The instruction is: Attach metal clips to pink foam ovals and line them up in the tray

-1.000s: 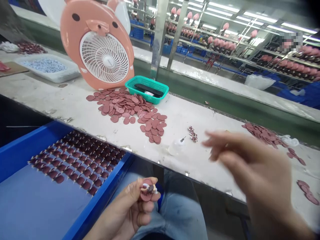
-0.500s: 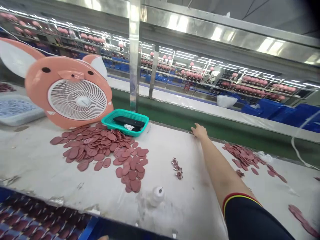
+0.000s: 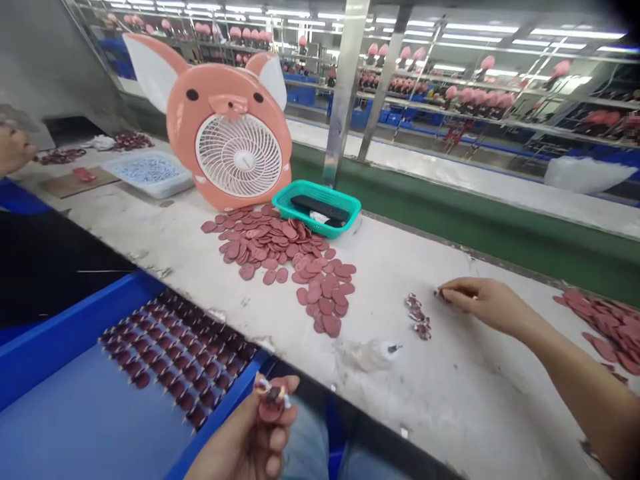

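Closest to us, our left hand is clenched around a maroon oval disc, with thumb and fingers pinching it and a small shiny fitting at its top edge. Just left of that hand, we are looking over the blue tray, where maroon pieces are standing in slanted rows. Ahead of the left hand, along the white table, our right hand is stretching out with its fingers curled together, but we cannot tell whether they are gripping a tiny piece. A small heap of maroon-and-silver pieces is lying just left of the right hand, far nearer it than the left, its long axis running away from us. Below the heap, a plastic squeeze bottle is lying on its side. Further left of the right hand, a large spread of maroon discs is reaching toward a teal basket, while another pile is lying to its right. Beyond them, a pig-shaped fan is standing on the table, and a co-worker's hand is showing at the far left.
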The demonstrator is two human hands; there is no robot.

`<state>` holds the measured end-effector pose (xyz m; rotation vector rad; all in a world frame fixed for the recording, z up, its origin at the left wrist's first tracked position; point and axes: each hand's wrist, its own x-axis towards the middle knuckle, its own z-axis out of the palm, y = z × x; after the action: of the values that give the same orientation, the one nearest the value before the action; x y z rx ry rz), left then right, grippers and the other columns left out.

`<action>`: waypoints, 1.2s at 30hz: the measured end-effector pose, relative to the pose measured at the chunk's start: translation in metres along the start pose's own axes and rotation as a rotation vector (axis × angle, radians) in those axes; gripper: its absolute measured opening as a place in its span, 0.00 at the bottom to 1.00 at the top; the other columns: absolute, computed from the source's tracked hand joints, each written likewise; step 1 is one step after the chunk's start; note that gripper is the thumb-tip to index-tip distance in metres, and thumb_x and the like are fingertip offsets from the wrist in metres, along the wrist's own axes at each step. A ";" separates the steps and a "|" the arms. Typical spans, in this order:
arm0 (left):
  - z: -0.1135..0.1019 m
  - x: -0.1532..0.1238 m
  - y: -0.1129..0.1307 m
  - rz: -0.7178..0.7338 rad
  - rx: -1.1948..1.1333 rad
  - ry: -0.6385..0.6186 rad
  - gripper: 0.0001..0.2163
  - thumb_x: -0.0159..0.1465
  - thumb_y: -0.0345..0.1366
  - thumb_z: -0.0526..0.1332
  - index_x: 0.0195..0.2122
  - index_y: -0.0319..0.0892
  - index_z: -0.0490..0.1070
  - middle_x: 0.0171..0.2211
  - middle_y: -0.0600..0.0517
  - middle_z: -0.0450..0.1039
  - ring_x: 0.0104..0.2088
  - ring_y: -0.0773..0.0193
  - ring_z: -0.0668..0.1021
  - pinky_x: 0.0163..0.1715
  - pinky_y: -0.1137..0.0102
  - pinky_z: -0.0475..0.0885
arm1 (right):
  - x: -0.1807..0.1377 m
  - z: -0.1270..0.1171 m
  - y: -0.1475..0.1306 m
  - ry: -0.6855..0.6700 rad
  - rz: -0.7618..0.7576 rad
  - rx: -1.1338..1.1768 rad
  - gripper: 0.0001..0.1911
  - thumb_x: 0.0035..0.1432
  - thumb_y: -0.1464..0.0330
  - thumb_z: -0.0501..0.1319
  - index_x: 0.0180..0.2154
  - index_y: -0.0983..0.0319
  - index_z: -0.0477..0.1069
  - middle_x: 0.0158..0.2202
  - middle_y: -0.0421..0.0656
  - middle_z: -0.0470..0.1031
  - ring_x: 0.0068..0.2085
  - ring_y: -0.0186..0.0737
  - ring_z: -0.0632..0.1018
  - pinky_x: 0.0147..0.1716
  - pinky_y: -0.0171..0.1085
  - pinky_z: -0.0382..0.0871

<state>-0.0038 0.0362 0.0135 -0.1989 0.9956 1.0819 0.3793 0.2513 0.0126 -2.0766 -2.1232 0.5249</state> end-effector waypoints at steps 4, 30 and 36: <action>-0.014 -0.007 -0.009 -0.031 0.011 -0.056 0.20 0.43 0.43 0.79 0.33 0.37 0.82 0.19 0.56 0.76 0.18 0.72 0.76 0.16 0.80 0.71 | -0.079 0.008 -0.031 0.134 -0.056 -0.026 0.22 0.56 0.49 0.61 0.47 0.53 0.79 0.42 0.45 0.82 0.36 0.48 0.81 0.32 0.43 0.73; -0.036 -0.025 -0.021 -0.011 0.238 -0.320 0.25 0.49 0.55 0.73 0.38 0.38 0.82 0.24 0.50 0.77 0.24 0.65 0.80 0.15 0.78 0.75 | -0.208 0.085 -0.215 0.040 -0.721 0.805 0.09 0.61 0.71 0.65 0.43 0.57 0.79 0.29 0.39 0.77 0.29 0.32 0.77 0.28 0.30 0.73; -0.051 -0.021 -0.027 0.543 0.248 0.013 0.17 0.47 0.47 0.77 0.32 0.43 0.78 0.23 0.57 0.73 0.21 0.70 0.71 0.16 0.77 0.71 | -0.205 0.120 -0.226 0.525 -0.831 0.526 0.16 0.60 0.77 0.63 0.49 0.60 0.75 0.31 0.44 0.76 0.29 0.37 0.77 0.26 0.34 0.74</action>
<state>-0.0133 -0.0201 -0.0084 0.2843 1.2204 1.4301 0.1369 0.0311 0.0060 -0.8179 -1.9818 0.3111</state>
